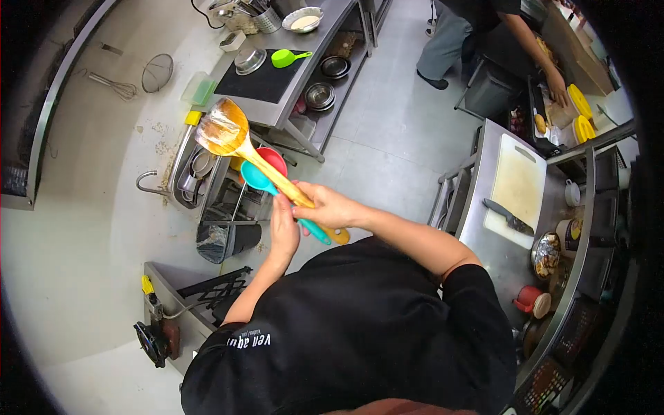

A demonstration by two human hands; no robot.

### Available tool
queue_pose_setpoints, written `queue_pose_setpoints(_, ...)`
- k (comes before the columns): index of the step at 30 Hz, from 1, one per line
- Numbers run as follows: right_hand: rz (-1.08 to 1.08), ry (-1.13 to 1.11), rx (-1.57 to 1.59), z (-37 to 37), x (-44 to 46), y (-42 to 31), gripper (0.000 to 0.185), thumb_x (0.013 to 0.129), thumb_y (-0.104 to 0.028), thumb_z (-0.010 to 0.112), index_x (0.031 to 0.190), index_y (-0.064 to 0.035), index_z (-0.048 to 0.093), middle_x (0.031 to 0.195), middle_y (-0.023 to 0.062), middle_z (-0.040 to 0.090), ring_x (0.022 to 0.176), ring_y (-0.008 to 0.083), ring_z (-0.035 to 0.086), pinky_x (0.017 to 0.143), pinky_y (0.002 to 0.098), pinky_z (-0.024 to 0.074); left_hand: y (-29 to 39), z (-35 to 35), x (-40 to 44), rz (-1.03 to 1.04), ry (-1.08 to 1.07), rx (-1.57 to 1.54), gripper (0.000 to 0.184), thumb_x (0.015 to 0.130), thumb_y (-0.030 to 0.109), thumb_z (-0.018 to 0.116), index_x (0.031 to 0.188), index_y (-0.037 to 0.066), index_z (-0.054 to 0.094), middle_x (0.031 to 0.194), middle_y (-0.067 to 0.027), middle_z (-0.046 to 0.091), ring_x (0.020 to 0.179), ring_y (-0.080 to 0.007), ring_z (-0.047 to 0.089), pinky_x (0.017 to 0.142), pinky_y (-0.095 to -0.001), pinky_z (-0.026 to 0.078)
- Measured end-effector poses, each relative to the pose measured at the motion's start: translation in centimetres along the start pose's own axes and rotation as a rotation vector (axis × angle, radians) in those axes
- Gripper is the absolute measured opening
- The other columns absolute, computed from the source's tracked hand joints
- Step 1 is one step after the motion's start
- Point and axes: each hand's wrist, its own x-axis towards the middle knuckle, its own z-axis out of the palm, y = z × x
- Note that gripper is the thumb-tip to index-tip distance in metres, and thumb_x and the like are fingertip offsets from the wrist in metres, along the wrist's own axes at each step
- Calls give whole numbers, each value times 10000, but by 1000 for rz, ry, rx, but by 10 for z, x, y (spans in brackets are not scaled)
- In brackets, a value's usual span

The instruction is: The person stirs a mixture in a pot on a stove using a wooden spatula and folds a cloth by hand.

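In front of my chest, my right hand [326, 206] is closed around the handle of a large wooden spoon [266, 168]. The spoon's broad head points up and left and carries a pale, shiny smear. My left hand [282, 227] is closed on a teal spoon [256, 178], whose handle runs under my right hand, beside the wooden one. A red rounded utensil head [275, 159] shows just behind these two. Its handle is hidden, so I cannot tell which hand holds it.
To the left is a sink [181, 160] with dishes and a tap. Beyond it, a steel counter [280, 111] holds a green measuring cup [282, 58] and a metal bowl [250, 61]. At right, a knife [508, 216] lies on a cutting board [515, 183]. Another person [484, 28] works at the back right.
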Motion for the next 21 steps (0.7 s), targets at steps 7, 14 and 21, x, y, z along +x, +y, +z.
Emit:
queue_pose_setpoints(7, 102, 17, 14, -49, -33, -3, 270, 889, -131, 521, 1110, 2, 441, 790, 91, 577, 557, 161, 623, 508, 284, 536, 41, 54, 8, -85, -182, 163, 471, 1014, 399, 255, 1154, 12, 484, 790, -71, 549, 653, -138, 499, 615, -280, 415)
queue_pose_setpoints(14, 150, 90, 18, -92, -48, 8, 265, 884, -150, 595, 1092, -23, 491, 672, 32, 543, 503, 111, 556, 440, 251, 485, 6, 65, 30, 77, -364, 301, 441, 1020, 334, 275, 1160, -22, 493, 902, -167, 594, 839, -297, 600, 755, -378, 460)
queue_pose_setpoints(21, 148, 362, 38, -158, -69, -10, 218, 894, -158, 594, 1011, -1, 499, 724, 60, 594, 534, 119, 587, 469, 252, 490, 27, 114, 79, 7, -556, 96, 403, 991, 318, 409, 1225, 7, 516, 944, -139, 618, 825, -267, 622, 782, -367, 475)
